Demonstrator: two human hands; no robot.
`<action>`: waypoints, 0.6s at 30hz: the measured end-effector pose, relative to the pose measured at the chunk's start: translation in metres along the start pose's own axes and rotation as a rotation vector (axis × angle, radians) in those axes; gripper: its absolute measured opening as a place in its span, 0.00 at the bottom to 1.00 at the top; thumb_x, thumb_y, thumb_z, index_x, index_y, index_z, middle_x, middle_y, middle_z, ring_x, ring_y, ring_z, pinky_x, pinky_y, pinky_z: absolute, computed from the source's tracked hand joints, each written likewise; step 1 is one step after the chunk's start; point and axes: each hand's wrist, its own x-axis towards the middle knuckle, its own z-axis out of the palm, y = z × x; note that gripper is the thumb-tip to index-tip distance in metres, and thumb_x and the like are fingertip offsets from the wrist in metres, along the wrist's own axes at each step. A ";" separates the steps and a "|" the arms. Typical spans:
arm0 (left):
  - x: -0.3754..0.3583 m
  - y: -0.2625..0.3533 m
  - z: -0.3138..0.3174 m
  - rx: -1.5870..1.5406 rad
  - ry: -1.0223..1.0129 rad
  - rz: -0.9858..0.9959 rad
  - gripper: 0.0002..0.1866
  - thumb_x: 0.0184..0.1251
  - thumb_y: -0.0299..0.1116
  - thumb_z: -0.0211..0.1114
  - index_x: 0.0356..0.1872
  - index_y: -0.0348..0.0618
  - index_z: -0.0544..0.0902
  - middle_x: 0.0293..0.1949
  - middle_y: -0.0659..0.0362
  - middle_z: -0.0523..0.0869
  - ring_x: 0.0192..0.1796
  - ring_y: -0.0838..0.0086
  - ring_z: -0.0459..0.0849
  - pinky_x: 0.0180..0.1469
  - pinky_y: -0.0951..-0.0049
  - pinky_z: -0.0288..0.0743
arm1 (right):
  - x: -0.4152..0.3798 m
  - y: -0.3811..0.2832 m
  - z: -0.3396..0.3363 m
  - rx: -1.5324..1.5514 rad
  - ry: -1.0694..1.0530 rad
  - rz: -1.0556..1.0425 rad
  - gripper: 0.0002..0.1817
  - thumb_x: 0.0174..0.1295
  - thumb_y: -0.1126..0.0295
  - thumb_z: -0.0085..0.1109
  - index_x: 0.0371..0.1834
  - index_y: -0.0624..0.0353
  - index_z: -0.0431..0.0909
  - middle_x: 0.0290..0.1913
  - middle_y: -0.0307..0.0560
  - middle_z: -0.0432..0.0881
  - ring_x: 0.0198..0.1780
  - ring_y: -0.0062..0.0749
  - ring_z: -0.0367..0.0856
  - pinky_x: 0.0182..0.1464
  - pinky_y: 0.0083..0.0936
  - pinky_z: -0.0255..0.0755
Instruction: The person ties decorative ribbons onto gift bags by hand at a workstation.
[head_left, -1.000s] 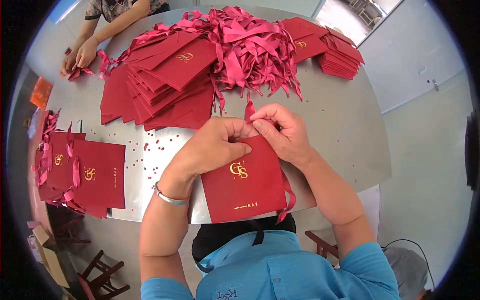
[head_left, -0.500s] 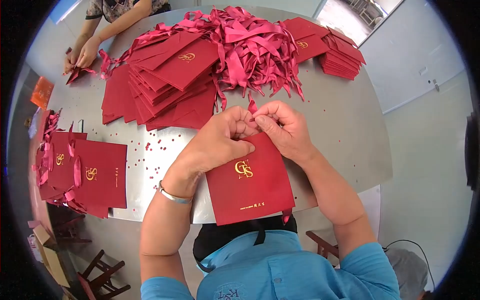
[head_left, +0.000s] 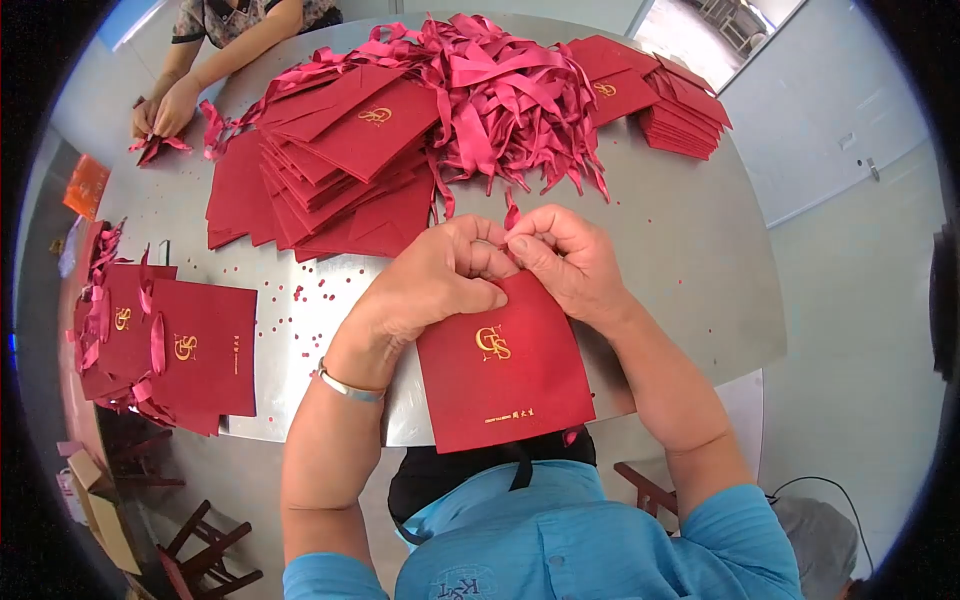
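Note:
A red bag [head_left: 508, 375] with gold print hangs flat below my hands, near the table's front edge. My left hand [head_left: 455, 275] is closed on the bag's upper edge, its thumb lying on the front. Against its fingertips, my right hand [head_left: 565, 260] pinches a pink ribbon [head_left: 511, 212] whose end sticks up between the hands. The fingers hide where ribbon and bag meet. A bit of ribbon shows at the bag's lower right corner.
Behind my hands lie a stack of red bags [head_left: 340, 150] and a heap of pink ribbons [head_left: 510, 95]. More bags [head_left: 685, 110] are stacked at back right. Bags with ribbons [head_left: 205, 350] lie at left. Across the table, a person's hands [head_left: 165, 110] hold a small red piece.
My fingertips have drawn closer together at the ribbon. The ribbon end has shifted slightly right and down, and less ribbon shows at the bag's lower corner.

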 end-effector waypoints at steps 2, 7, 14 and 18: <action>0.001 -0.003 -0.001 0.005 -0.013 0.006 0.26 0.50 0.14 0.64 0.54 0.29 0.70 0.38 0.57 0.85 0.40 0.79 0.82 0.42 0.80 0.75 | 0.000 0.000 0.000 -0.009 -0.004 -0.008 0.05 0.71 0.72 0.56 0.41 0.63 0.76 0.32 0.32 0.77 0.33 0.11 0.72 0.35 0.12 0.68; 0.000 0.001 0.001 -0.052 0.028 0.005 0.25 0.50 0.12 0.63 0.53 0.32 0.71 0.38 0.59 0.85 0.38 0.79 0.84 0.41 0.82 0.78 | 0.001 0.001 -0.001 0.054 0.018 0.042 0.04 0.70 0.72 0.57 0.41 0.62 0.77 0.33 0.33 0.78 0.33 0.11 0.72 0.35 0.12 0.69; -0.001 0.002 0.003 -0.097 0.056 -0.008 0.25 0.50 0.11 0.64 0.52 0.33 0.72 0.38 0.55 0.87 0.38 0.77 0.86 0.41 0.81 0.79 | 0.000 0.004 -0.005 0.045 -0.005 0.061 0.04 0.70 0.73 0.56 0.42 0.62 0.77 0.33 0.33 0.79 0.33 0.12 0.73 0.35 0.12 0.69; 0.000 0.000 0.000 -0.104 -0.004 -0.013 0.26 0.51 0.15 0.65 0.54 0.29 0.70 0.39 0.55 0.86 0.39 0.76 0.85 0.43 0.79 0.78 | -0.001 -0.001 -0.002 -0.009 -0.020 0.028 0.05 0.70 0.72 0.56 0.42 0.62 0.77 0.34 0.33 0.79 0.34 0.12 0.73 0.36 0.12 0.70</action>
